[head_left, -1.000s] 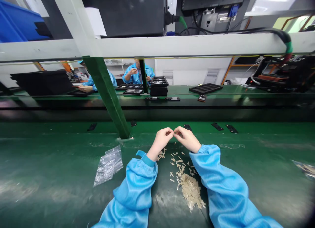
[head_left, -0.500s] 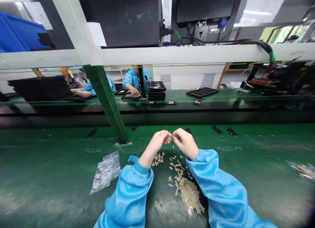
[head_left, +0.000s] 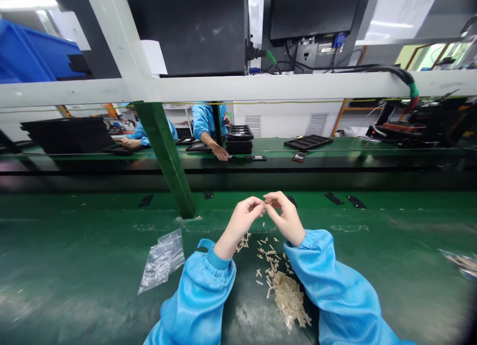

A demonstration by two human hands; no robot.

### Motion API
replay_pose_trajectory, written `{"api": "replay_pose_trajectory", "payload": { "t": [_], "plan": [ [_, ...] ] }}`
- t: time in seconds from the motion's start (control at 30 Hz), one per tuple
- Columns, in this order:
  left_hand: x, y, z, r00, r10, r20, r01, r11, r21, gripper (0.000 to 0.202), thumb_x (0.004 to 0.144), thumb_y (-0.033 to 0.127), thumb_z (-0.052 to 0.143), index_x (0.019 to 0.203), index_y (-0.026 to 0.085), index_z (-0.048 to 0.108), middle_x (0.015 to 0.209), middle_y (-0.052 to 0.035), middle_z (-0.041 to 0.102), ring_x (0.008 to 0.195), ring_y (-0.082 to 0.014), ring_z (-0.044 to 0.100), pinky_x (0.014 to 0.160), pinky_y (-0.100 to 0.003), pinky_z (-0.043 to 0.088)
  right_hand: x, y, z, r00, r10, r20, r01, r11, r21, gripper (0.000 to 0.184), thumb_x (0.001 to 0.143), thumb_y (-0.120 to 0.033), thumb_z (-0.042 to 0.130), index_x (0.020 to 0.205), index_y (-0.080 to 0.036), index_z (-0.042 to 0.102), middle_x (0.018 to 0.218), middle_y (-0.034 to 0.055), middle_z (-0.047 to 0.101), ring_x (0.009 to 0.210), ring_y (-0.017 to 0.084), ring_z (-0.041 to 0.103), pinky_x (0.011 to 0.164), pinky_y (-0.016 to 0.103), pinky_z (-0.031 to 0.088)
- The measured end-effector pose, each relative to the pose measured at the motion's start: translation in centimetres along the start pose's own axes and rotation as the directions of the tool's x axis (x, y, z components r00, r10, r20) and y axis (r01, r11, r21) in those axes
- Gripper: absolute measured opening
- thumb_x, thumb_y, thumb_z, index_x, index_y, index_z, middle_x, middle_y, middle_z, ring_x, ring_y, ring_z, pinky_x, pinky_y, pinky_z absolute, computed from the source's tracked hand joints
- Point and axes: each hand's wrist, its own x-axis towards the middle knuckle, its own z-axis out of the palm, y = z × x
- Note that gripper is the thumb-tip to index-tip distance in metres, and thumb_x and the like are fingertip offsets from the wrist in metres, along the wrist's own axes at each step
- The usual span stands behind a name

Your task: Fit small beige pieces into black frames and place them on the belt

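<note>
My left hand (head_left: 246, 215) and my right hand (head_left: 283, 217) meet fingertip to fingertip above the green worktop. The left fingers are closed in a pinch. On the right, thumb and forefinger curve toward the same spot and close at the tips. Whatever lies between them is too small to make out. Below and nearer me is a pile of small beige pieces (head_left: 288, 295), with loose ones strewn up toward my hands. A smaller cluster of beige pieces (head_left: 244, 241) lies beside my left wrist, partly hidden by it.
Clear plastic bags (head_left: 162, 260) lie left of my arms, and another bag (head_left: 460, 263) at the far right. A green post (head_left: 166, 159) rises ahead. Several flat black parts (head_left: 333, 198) line the far edge. Beyond, a co-worker's hand (head_left: 220, 152) touches a dark part.
My hands stay together, with the right fingers lifted and spread a little more. Across the bench, the co-worker's hand has moved from a tray to a dark part nearer me.
</note>
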Motion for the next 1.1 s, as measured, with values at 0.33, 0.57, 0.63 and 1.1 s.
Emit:
{"api": "replay_pose_trajectory", "payload": {
  "t": [0.33, 0.57, 0.63, 1.1],
  "plan": [
    [0.1, 0.3, -1.4, 0.998, -0.021, 0.065, 0.025, 0.998, -0.054, 0.026, 0.071, 0.022, 0.062, 0.087, 0.019, 0.041, 0.062, 0.0062, 0.055, 0.061, -0.0098, 0.054, 0.061, -0.023, 0.040, 0.0, 0.4, -0.1, 0.965, -0.211, 0.158, 0.227, 0.970, -0.091, 0.019, 0.089, -0.016, 0.044, 0.098, -0.022, 0.060, 0.090, 0.0072, 0.061, 0.085, 0.019, 0.059, 0.076, 0.033, 0.049],
    [0.2, -0.1, -1.7, 0.998, -0.016, 0.057, 0.017, 0.999, -0.032, 0.026, 0.072, 0.022, 0.063, 0.086, 0.019, 0.041, 0.061, 0.0065, 0.055, 0.058, -0.0090, 0.052, 0.060, -0.023, 0.039, 0.2, 0.1, -0.2, 0.987, -0.063, 0.146, 0.051, 0.995, 0.082, 0.009, 0.082, -0.019, 0.054, 0.076, -0.021, 0.060, 0.073, 0.0024, 0.061, 0.067, 0.016, 0.057, 0.064, 0.029, 0.046],
    [0.3, -0.2, -1.5, 1.000, 0.003, 0.025, -0.002, 1.000, -0.018, 0.020, 0.075, 0.023, 0.060, 0.084, 0.018, 0.043, 0.063, 0.0054, 0.054, 0.060, -0.0090, 0.052, 0.060, -0.023, 0.040, 0.3, 0.2, -0.2, 0.994, 0.006, 0.107, -0.019, 0.993, 0.118, 0.008, 0.079, -0.021, 0.057, 0.071, -0.020, 0.058, 0.068, 0.0008, 0.059, 0.062, 0.015, 0.054, 0.060, 0.028, 0.044],
    [-1.0, 1.3, 0.7, 0.969, 0.226, -0.095, -0.191, 0.939, 0.286, 0.009, 0.078, 0.018, 0.052, 0.070, 0.016, 0.055, 0.068, 0.0007, 0.056, 0.065, -0.0116, 0.051, 0.063, -0.023, 0.041, -0.2, -1.0, 0.5, 0.976, 0.213, -0.051, -0.182, 0.918, 0.352, 0.014, 0.080, -0.031, 0.057, 0.075, -0.020, 0.049, 0.067, -0.0017, 0.051, 0.059, 0.013, 0.051, 0.057, 0.027, 0.046]
  ]
}}
